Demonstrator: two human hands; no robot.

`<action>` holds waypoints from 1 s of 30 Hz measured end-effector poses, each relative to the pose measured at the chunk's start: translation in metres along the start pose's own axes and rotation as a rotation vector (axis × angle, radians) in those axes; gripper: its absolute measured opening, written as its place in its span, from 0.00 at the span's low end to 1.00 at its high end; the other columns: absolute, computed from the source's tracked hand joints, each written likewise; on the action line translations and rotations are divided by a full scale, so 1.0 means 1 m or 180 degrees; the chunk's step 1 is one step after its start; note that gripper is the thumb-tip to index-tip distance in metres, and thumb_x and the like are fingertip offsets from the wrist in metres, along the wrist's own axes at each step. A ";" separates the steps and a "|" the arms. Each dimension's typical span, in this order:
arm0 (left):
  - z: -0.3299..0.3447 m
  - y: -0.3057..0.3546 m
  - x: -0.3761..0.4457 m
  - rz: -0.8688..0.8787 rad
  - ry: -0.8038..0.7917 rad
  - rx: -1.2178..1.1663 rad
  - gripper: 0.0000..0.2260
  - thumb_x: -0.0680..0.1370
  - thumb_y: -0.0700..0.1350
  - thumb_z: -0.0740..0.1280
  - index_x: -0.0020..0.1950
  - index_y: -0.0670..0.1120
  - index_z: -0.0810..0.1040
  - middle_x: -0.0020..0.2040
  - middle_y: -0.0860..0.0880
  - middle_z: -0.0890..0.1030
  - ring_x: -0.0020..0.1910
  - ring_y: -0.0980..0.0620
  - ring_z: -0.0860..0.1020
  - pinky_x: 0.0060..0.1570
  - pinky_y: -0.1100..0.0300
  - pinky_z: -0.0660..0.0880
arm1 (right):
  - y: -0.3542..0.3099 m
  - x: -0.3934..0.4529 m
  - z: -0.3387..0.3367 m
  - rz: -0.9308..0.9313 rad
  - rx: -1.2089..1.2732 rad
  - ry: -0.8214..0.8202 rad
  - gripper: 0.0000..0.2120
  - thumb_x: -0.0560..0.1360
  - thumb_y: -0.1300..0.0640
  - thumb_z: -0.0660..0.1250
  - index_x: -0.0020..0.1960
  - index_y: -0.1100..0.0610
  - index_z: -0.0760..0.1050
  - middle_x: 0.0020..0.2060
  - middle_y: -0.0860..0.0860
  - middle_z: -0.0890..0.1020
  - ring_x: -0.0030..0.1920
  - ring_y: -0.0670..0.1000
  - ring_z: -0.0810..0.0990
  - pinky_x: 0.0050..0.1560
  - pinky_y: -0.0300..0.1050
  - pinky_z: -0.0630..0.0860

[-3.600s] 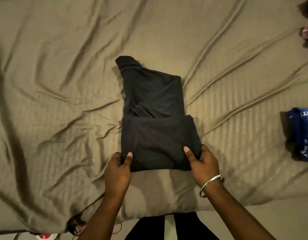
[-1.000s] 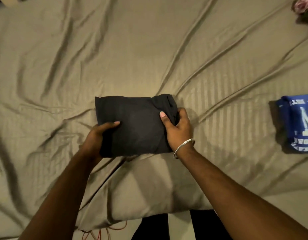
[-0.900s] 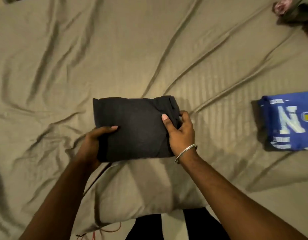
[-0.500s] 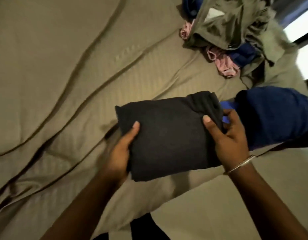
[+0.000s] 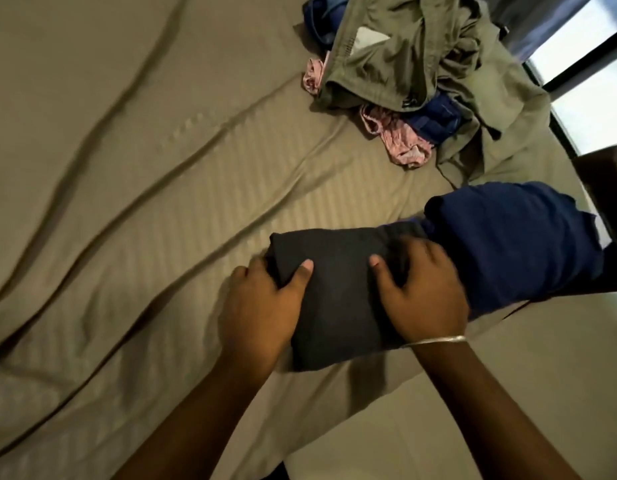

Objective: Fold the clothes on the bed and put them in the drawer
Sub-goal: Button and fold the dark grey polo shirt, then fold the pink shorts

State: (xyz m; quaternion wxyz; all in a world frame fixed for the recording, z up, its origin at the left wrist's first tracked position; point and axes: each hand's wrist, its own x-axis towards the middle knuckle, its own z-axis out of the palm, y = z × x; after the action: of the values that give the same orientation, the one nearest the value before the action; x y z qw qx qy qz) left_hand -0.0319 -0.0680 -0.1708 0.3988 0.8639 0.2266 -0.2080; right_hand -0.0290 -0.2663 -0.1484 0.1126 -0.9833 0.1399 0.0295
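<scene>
No legible text, label, brand, number or sign appeared. A pale tag (image 5: 371, 39) lay on the olive garment (image 5: 414, 57) toward 1 o'clock, but nothing written on it could be made out.

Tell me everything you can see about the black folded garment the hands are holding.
The black garment is folded into a compact, thick rectangle of soft, matte knit-looking fabric. It lies on the tan striped bedsheet near the bed's edge, its right end against the folded blue garment. The left hand grips its left side, the right hand its right side, thumbs on top.
</scene>
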 end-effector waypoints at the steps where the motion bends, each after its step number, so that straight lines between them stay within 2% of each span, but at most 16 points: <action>1: -0.001 -0.007 0.002 0.0045 0.0163 -0.0062 0.29 0.70 0.75 0.56 0.56 0.55 0.76 0.50 0.53 0.77 0.48 0.50 0.78 0.50 0.48 0.77 | -0.002 -0.001 0.008 -0.0030 -0.0164 -0.0069 0.26 0.77 0.34 0.56 0.63 0.52 0.74 0.60 0.54 0.77 0.57 0.57 0.75 0.53 0.53 0.76; 3: -0.008 -0.018 0.008 0.0038 0.0624 -0.0669 0.20 0.75 0.67 0.58 0.47 0.52 0.76 0.44 0.50 0.78 0.45 0.46 0.78 0.48 0.46 0.76 | -0.004 0.006 0.014 0.0058 -0.0313 0.0063 0.24 0.76 0.36 0.57 0.59 0.52 0.78 0.57 0.55 0.77 0.56 0.58 0.74 0.54 0.54 0.74; 5: -0.018 -0.026 0.019 0.0016 0.1097 -0.1110 0.13 0.77 0.58 0.60 0.42 0.51 0.76 0.43 0.48 0.79 0.45 0.43 0.78 0.53 0.40 0.75 | -0.013 0.022 0.009 0.0102 -0.0248 0.0245 0.19 0.76 0.39 0.60 0.53 0.52 0.80 0.52 0.54 0.78 0.52 0.57 0.74 0.52 0.52 0.72; 7: -0.026 -0.035 0.041 0.0194 0.1219 -0.0238 0.12 0.73 0.60 0.64 0.51 0.55 0.76 0.60 0.47 0.77 0.59 0.42 0.75 0.64 0.35 0.68 | -0.025 0.044 0.005 0.0086 -0.0184 0.0268 0.14 0.76 0.43 0.63 0.50 0.52 0.80 0.49 0.53 0.78 0.50 0.56 0.75 0.52 0.52 0.71; 8: -0.030 -0.037 0.052 0.0218 0.0968 0.0310 0.20 0.72 0.63 0.67 0.62 0.60 0.73 0.73 0.47 0.67 0.72 0.41 0.65 0.69 0.32 0.59 | -0.031 0.060 0.005 0.0067 -0.0139 0.0270 0.13 0.75 0.45 0.64 0.50 0.52 0.80 0.49 0.53 0.78 0.50 0.56 0.76 0.52 0.52 0.72; 9: -0.033 -0.041 0.065 0.0203 0.0667 0.0688 0.32 0.71 0.67 0.68 0.72 0.65 0.63 0.80 0.50 0.52 0.78 0.41 0.51 0.71 0.31 0.48 | -0.038 0.077 0.008 0.0093 -0.0019 0.0226 0.12 0.76 0.47 0.64 0.52 0.53 0.80 0.50 0.53 0.79 0.51 0.56 0.77 0.52 0.52 0.73; 10: -0.033 -0.043 0.075 0.0154 0.0419 0.0861 0.41 0.69 0.70 0.67 0.76 0.68 0.51 0.81 0.52 0.40 0.79 0.42 0.39 0.70 0.30 0.42 | -0.043 0.096 0.012 0.0189 0.0176 0.0109 0.12 0.76 0.49 0.65 0.55 0.53 0.80 0.52 0.54 0.80 0.52 0.56 0.78 0.52 0.52 0.75; 12: -0.032 -0.045 0.087 0.0088 0.0177 0.1033 0.47 0.66 0.74 0.66 0.74 0.71 0.37 0.78 0.53 0.29 0.76 0.42 0.30 0.68 0.28 0.37 | -0.046 0.136 0.024 0.0591 0.0596 -0.0248 0.13 0.78 0.54 0.64 0.61 0.56 0.78 0.57 0.56 0.80 0.56 0.57 0.79 0.53 0.49 0.75; 15: -0.030 -0.046 0.094 -0.0012 0.0053 0.1010 0.49 0.67 0.73 0.68 0.72 0.74 0.32 0.76 0.54 0.25 0.75 0.42 0.28 0.67 0.28 0.36 | -0.039 0.187 0.039 0.1265 0.0744 -0.0134 0.15 0.79 0.59 0.62 0.65 0.59 0.73 0.62 0.59 0.77 0.60 0.59 0.77 0.52 0.46 0.71; 19: -0.023 -0.045 0.101 -0.0059 0.0099 0.1069 0.50 0.69 0.68 0.70 0.71 0.73 0.30 0.75 0.53 0.24 0.75 0.41 0.27 0.66 0.27 0.35 | -0.032 0.225 0.045 0.1580 0.0628 -0.0055 0.28 0.77 0.53 0.68 0.73 0.58 0.63 0.72 0.57 0.66 0.68 0.58 0.71 0.64 0.48 0.70; 21: -0.019 -0.046 0.103 -0.0078 0.0228 0.1123 0.51 0.69 0.68 0.70 0.71 0.73 0.30 0.75 0.53 0.25 0.75 0.41 0.28 0.66 0.28 0.35 | -0.028 0.238 0.045 0.1612 0.0507 -0.0082 0.23 0.79 0.52 0.66 0.70 0.58 0.68 0.69 0.57 0.72 0.66 0.57 0.74 0.60 0.48 0.72; 23: -0.016 -0.048 0.104 -0.0074 0.0288 0.1143 0.51 0.68 0.68 0.70 0.71 0.72 0.29 0.76 0.52 0.25 0.75 0.41 0.28 0.67 0.28 0.36 | -0.023 0.248 0.043 0.1774 0.0599 0.0054 0.16 0.81 0.58 0.62 0.67 0.60 0.73 0.65 0.57 0.76 0.62 0.57 0.77 0.57 0.48 0.73; 25: -0.012 -0.050 0.103 -0.0038 0.0349 0.1183 0.51 0.68 0.69 0.69 0.70 0.72 0.28 0.76 0.52 0.25 0.75 0.40 0.28 0.67 0.27 0.37 | -0.023 0.246 0.041 0.1897 0.0720 0.0384 0.17 0.81 0.58 0.61 0.69 0.58 0.71 0.66 0.56 0.74 0.61 0.57 0.77 0.56 0.49 0.74; 27: -0.011 -0.050 0.104 -0.0042 0.0400 0.1197 0.51 0.68 0.70 0.69 0.70 0.72 0.27 0.76 0.52 0.26 0.76 0.40 0.29 0.67 0.27 0.37 | -0.024 0.243 0.041 0.1883 0.0820 0.0654 0.23 0.77 0.53 0.67 0.70 0.56 0.66 0.67 0.55 0.70 0.61 0.57 0.76 0.56 0.51 0.73; 28: -0.011 -0.050 0.105 -0.0044 0.0405 0.1181 0.51 0.68 0.70 0.69 0.70 0.73 0.27 0.76 0.52 0.26 0.76 0.41 0.29 0.67 0.27 0.37 | -0.024 0.238 0.040 0.1882 0.0786 0.0636 0.25 0.77 0.52 0.69 0.70 0.56 0.66 0.67 0.55 0.71 0.62 0.58 0.76 0.57 0.51 0.73; 30: -0.011 -0.050 0.105 -0.0032 0.0402 0.1154 0.51 0.68 0.70 0.69 0.70 0.73 0.27 0.76 0.52 0.25 0.76 0.41 0.28 0.67 0.28 0.36 | -0.023 0.244 0.036 0.1752 0.0432 0.0275 0.18 0.79 0.54 0.64 0.67 0.59 0.71 0.65 0.58 0.75 0.62 0.59 0.77 0.58 0.50 0.74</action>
State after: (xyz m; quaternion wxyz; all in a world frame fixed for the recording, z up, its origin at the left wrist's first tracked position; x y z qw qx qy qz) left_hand 0.0274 -0.0069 -0.2503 0.2206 0.9318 0.2143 -0.1928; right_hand 0.2103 -0.3016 -0.2003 0.1599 -0.8989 0.4078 0.0076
